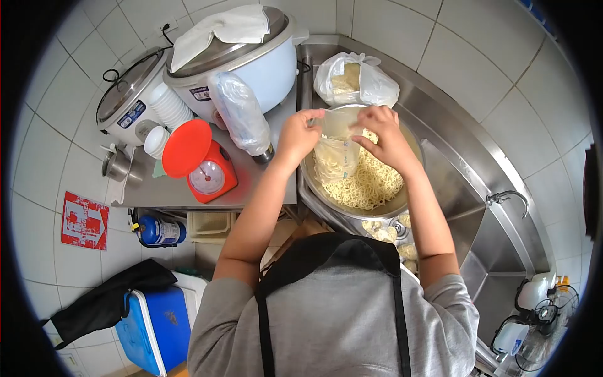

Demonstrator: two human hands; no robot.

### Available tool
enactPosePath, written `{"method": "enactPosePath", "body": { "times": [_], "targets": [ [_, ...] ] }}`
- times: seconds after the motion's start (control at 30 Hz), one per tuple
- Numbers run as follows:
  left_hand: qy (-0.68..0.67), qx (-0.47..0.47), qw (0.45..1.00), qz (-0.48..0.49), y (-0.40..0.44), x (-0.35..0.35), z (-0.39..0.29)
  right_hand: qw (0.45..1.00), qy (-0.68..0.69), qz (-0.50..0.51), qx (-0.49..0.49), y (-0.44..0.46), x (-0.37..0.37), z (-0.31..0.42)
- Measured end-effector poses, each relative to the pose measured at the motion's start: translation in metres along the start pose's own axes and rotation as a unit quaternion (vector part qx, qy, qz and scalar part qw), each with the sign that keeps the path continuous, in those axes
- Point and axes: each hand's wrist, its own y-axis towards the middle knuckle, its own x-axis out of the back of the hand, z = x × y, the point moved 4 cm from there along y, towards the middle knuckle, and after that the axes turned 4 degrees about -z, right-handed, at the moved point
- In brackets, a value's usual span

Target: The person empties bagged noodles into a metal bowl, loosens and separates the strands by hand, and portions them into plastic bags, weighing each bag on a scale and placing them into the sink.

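Observation:
Above a large metal bowl (411, 147) I hold up a clear plastic bag (339, 147) with noodles in its lower part. My left hand (300, 135) pinches the bag's left upper edge between thumb and fingers. At the bag's right upper edge is my right hand (381, 133), its fingers curled and the thumb against the plastic. A heap of pale yellow noodles (374, 182) lies in the bowl, partly hidden behind the bag. Just behind the bowl sits a knotted white plastic bag (357, 80) with something yellowish inside.
On the left counter stand a red kitchen scale (200, 164), a plastic-wrapped bottle (242, 116), stacked white cups (168, 108) and two rice cookers, the larger one (251, 72) with a cloth (220, 34) on its lid. The steel sink (502, 251) and its faucet (507, 200) are to the right.

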Motion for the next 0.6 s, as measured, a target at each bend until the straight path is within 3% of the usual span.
{"method": "enactPosePath", "body": {
  "times": [0.1, 0.2, 0.23, 0.33, 0.37, 0.5, 0.6],
  "targets": [
    [-0.037, 0.069, 0.996, 0.040, -0.006, -0.007, 0.010, 0.989, 0.096, -0.094, -0.069, -0.005, -0.022, 0.018],
    [-0.028, 0.115, 0.991, 0.062, -0.011, -0.004, 0.010, 0.987, 0.132, -0.031, -0.083, -0.014, -0.074, 0.010],
    [-0.028, 0.126, 0.990, 0.064, -0.011, -0.002, 0.007, 0.984, 0.113, -0.082, -0.114, -0.013, -0.077, 0.012],
    [-0.081, 0.108, 0.989, 0.061, -0.018, -0.001, -0.001, 0.945, 0.279, 0.072, -0.158, -0.001, -0.114, -0.013],
    [-0.102, 0.089, 0.990, 0.047, -0.022, 0.005, -0.007, 0.951, 0.289, 0.040, -0.099, 0.004, -0.110, -0.010],
    [-0.164, 0.044, 0.985, -0.024, -0.038, 0.042, -0.034, 0.946, 0.263, -0.106, -0.157, 0.025, -0.038, 0.018],
    [-0.173, 0.058, 0.981, -0.058, -0.054, 0.061, -0.031, 0.987, 0.041, 0.075, -0.135, 0.025, -0.047, 0.027]
  ]
}}
